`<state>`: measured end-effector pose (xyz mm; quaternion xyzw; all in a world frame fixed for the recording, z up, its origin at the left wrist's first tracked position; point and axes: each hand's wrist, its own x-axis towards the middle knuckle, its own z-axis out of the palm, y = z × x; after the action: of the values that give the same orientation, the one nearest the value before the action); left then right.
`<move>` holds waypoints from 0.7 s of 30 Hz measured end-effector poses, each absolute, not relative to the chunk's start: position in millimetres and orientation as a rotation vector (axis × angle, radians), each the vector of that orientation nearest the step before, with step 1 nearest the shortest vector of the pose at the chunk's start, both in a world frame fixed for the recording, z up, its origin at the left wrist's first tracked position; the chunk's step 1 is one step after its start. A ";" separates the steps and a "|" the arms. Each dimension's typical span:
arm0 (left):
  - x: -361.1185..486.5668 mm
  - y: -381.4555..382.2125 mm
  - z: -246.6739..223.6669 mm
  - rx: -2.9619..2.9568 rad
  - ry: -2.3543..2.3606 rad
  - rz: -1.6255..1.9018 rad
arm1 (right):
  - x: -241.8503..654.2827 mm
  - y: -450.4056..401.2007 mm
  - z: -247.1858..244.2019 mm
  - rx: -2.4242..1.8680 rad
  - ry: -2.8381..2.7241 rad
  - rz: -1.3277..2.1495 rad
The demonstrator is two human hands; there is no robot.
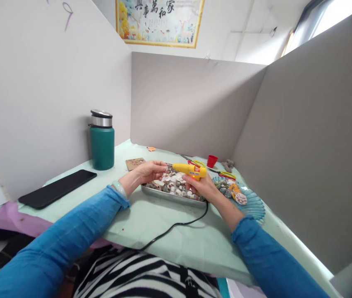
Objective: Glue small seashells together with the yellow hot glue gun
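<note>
My right hand (201,185) is wrapped round a yellow hot glue gun (188,169), its nozzle pointing left. A black cord runs from the gun's handle down over the table's front edge. My left hand (152,170) is closed in a pinch right at the nozzle tip; whatever small thing lies between its fingertips is too small to make out. Below both hands sits a shallow metal tray (172,198) filled with white and brown seashells (171,182). Right of my right hand lies a blue shell-shaped dish (255,203) holding several shells and coloured pieces.
A green bottle (102,147) and a black phone-like slab (58,188) are on the left. Behind the tray are a brown card (135,162), scissors (225,174), another pair of scissors, and a red cup (212,161). Grey partitions (194,103) enclose the table.
</note>
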<state>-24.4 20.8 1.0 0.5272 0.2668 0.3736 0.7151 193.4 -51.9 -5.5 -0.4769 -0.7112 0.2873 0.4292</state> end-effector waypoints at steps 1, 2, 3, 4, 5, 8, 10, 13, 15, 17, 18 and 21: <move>-24.4 20.5 1.1 1.172 0.590 0.820 | 192.8 -52.6 -4.8 -1.193 -1.764 0.722; -24.5 20.5 1.1 1.176 0.589 0.816 | 192.3 -53.2 -4.2 -1.193 -1.756 0.725; -24.6 20.6 1.0 1.177 0.589 0.815 | 191.9 -53.7 -3.7 -1.192 -1.755 0.726; -24.8 20.8 0.8 1.177 0.591 0.819 | 191.6 -54.1 -3.4 -1.190 -1.758 0.727; -24.9 21.2 0.6 1.174 0.591 0.824 | 191.4 -54.5 -3.1 -1.187 -1.764 0.726; -25.4 22.4 0.0 1.166 0.580 0.847 | 191.3 -55.0 -3.0 -1.178 -1.783 0.726; -25.7 23.1 -0.2 1.162 0.567 0.851 | 191.6 -55.0 -3.4 -1.170 -1.789 0.723; -26.1 24.1 -0.6 1.157 0.555 0.850 | 192.3 -54.1 -4.8 -1.168 -1.794 0.718; -26.1 24.6 -0.8 1.152 0.549 0.848 | 192.8 -53.3 -5.8 -1.165 -1.795 0.719; -26.0 24.6 -0.8 1.152 0.549 0.840 | 192.8 -53.0 -6.0 -1.161 -1.793 0.723; -25.9 24.4 -0.7 1.155 0.554 0.836 | 192.6 -53.2 -5.7 -1.164 -1.790 0.723; -25.8 23.5 -0.6 1.177 0.572 0.805 | 191.6 -54.8 -3.6 -1.187 -1.774 0.712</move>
<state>-25.8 23.5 -0.6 0.5324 0.2589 0.3639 0.7191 191.6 -54.8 -3.6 -0.4759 -0.7115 0.2853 0.4312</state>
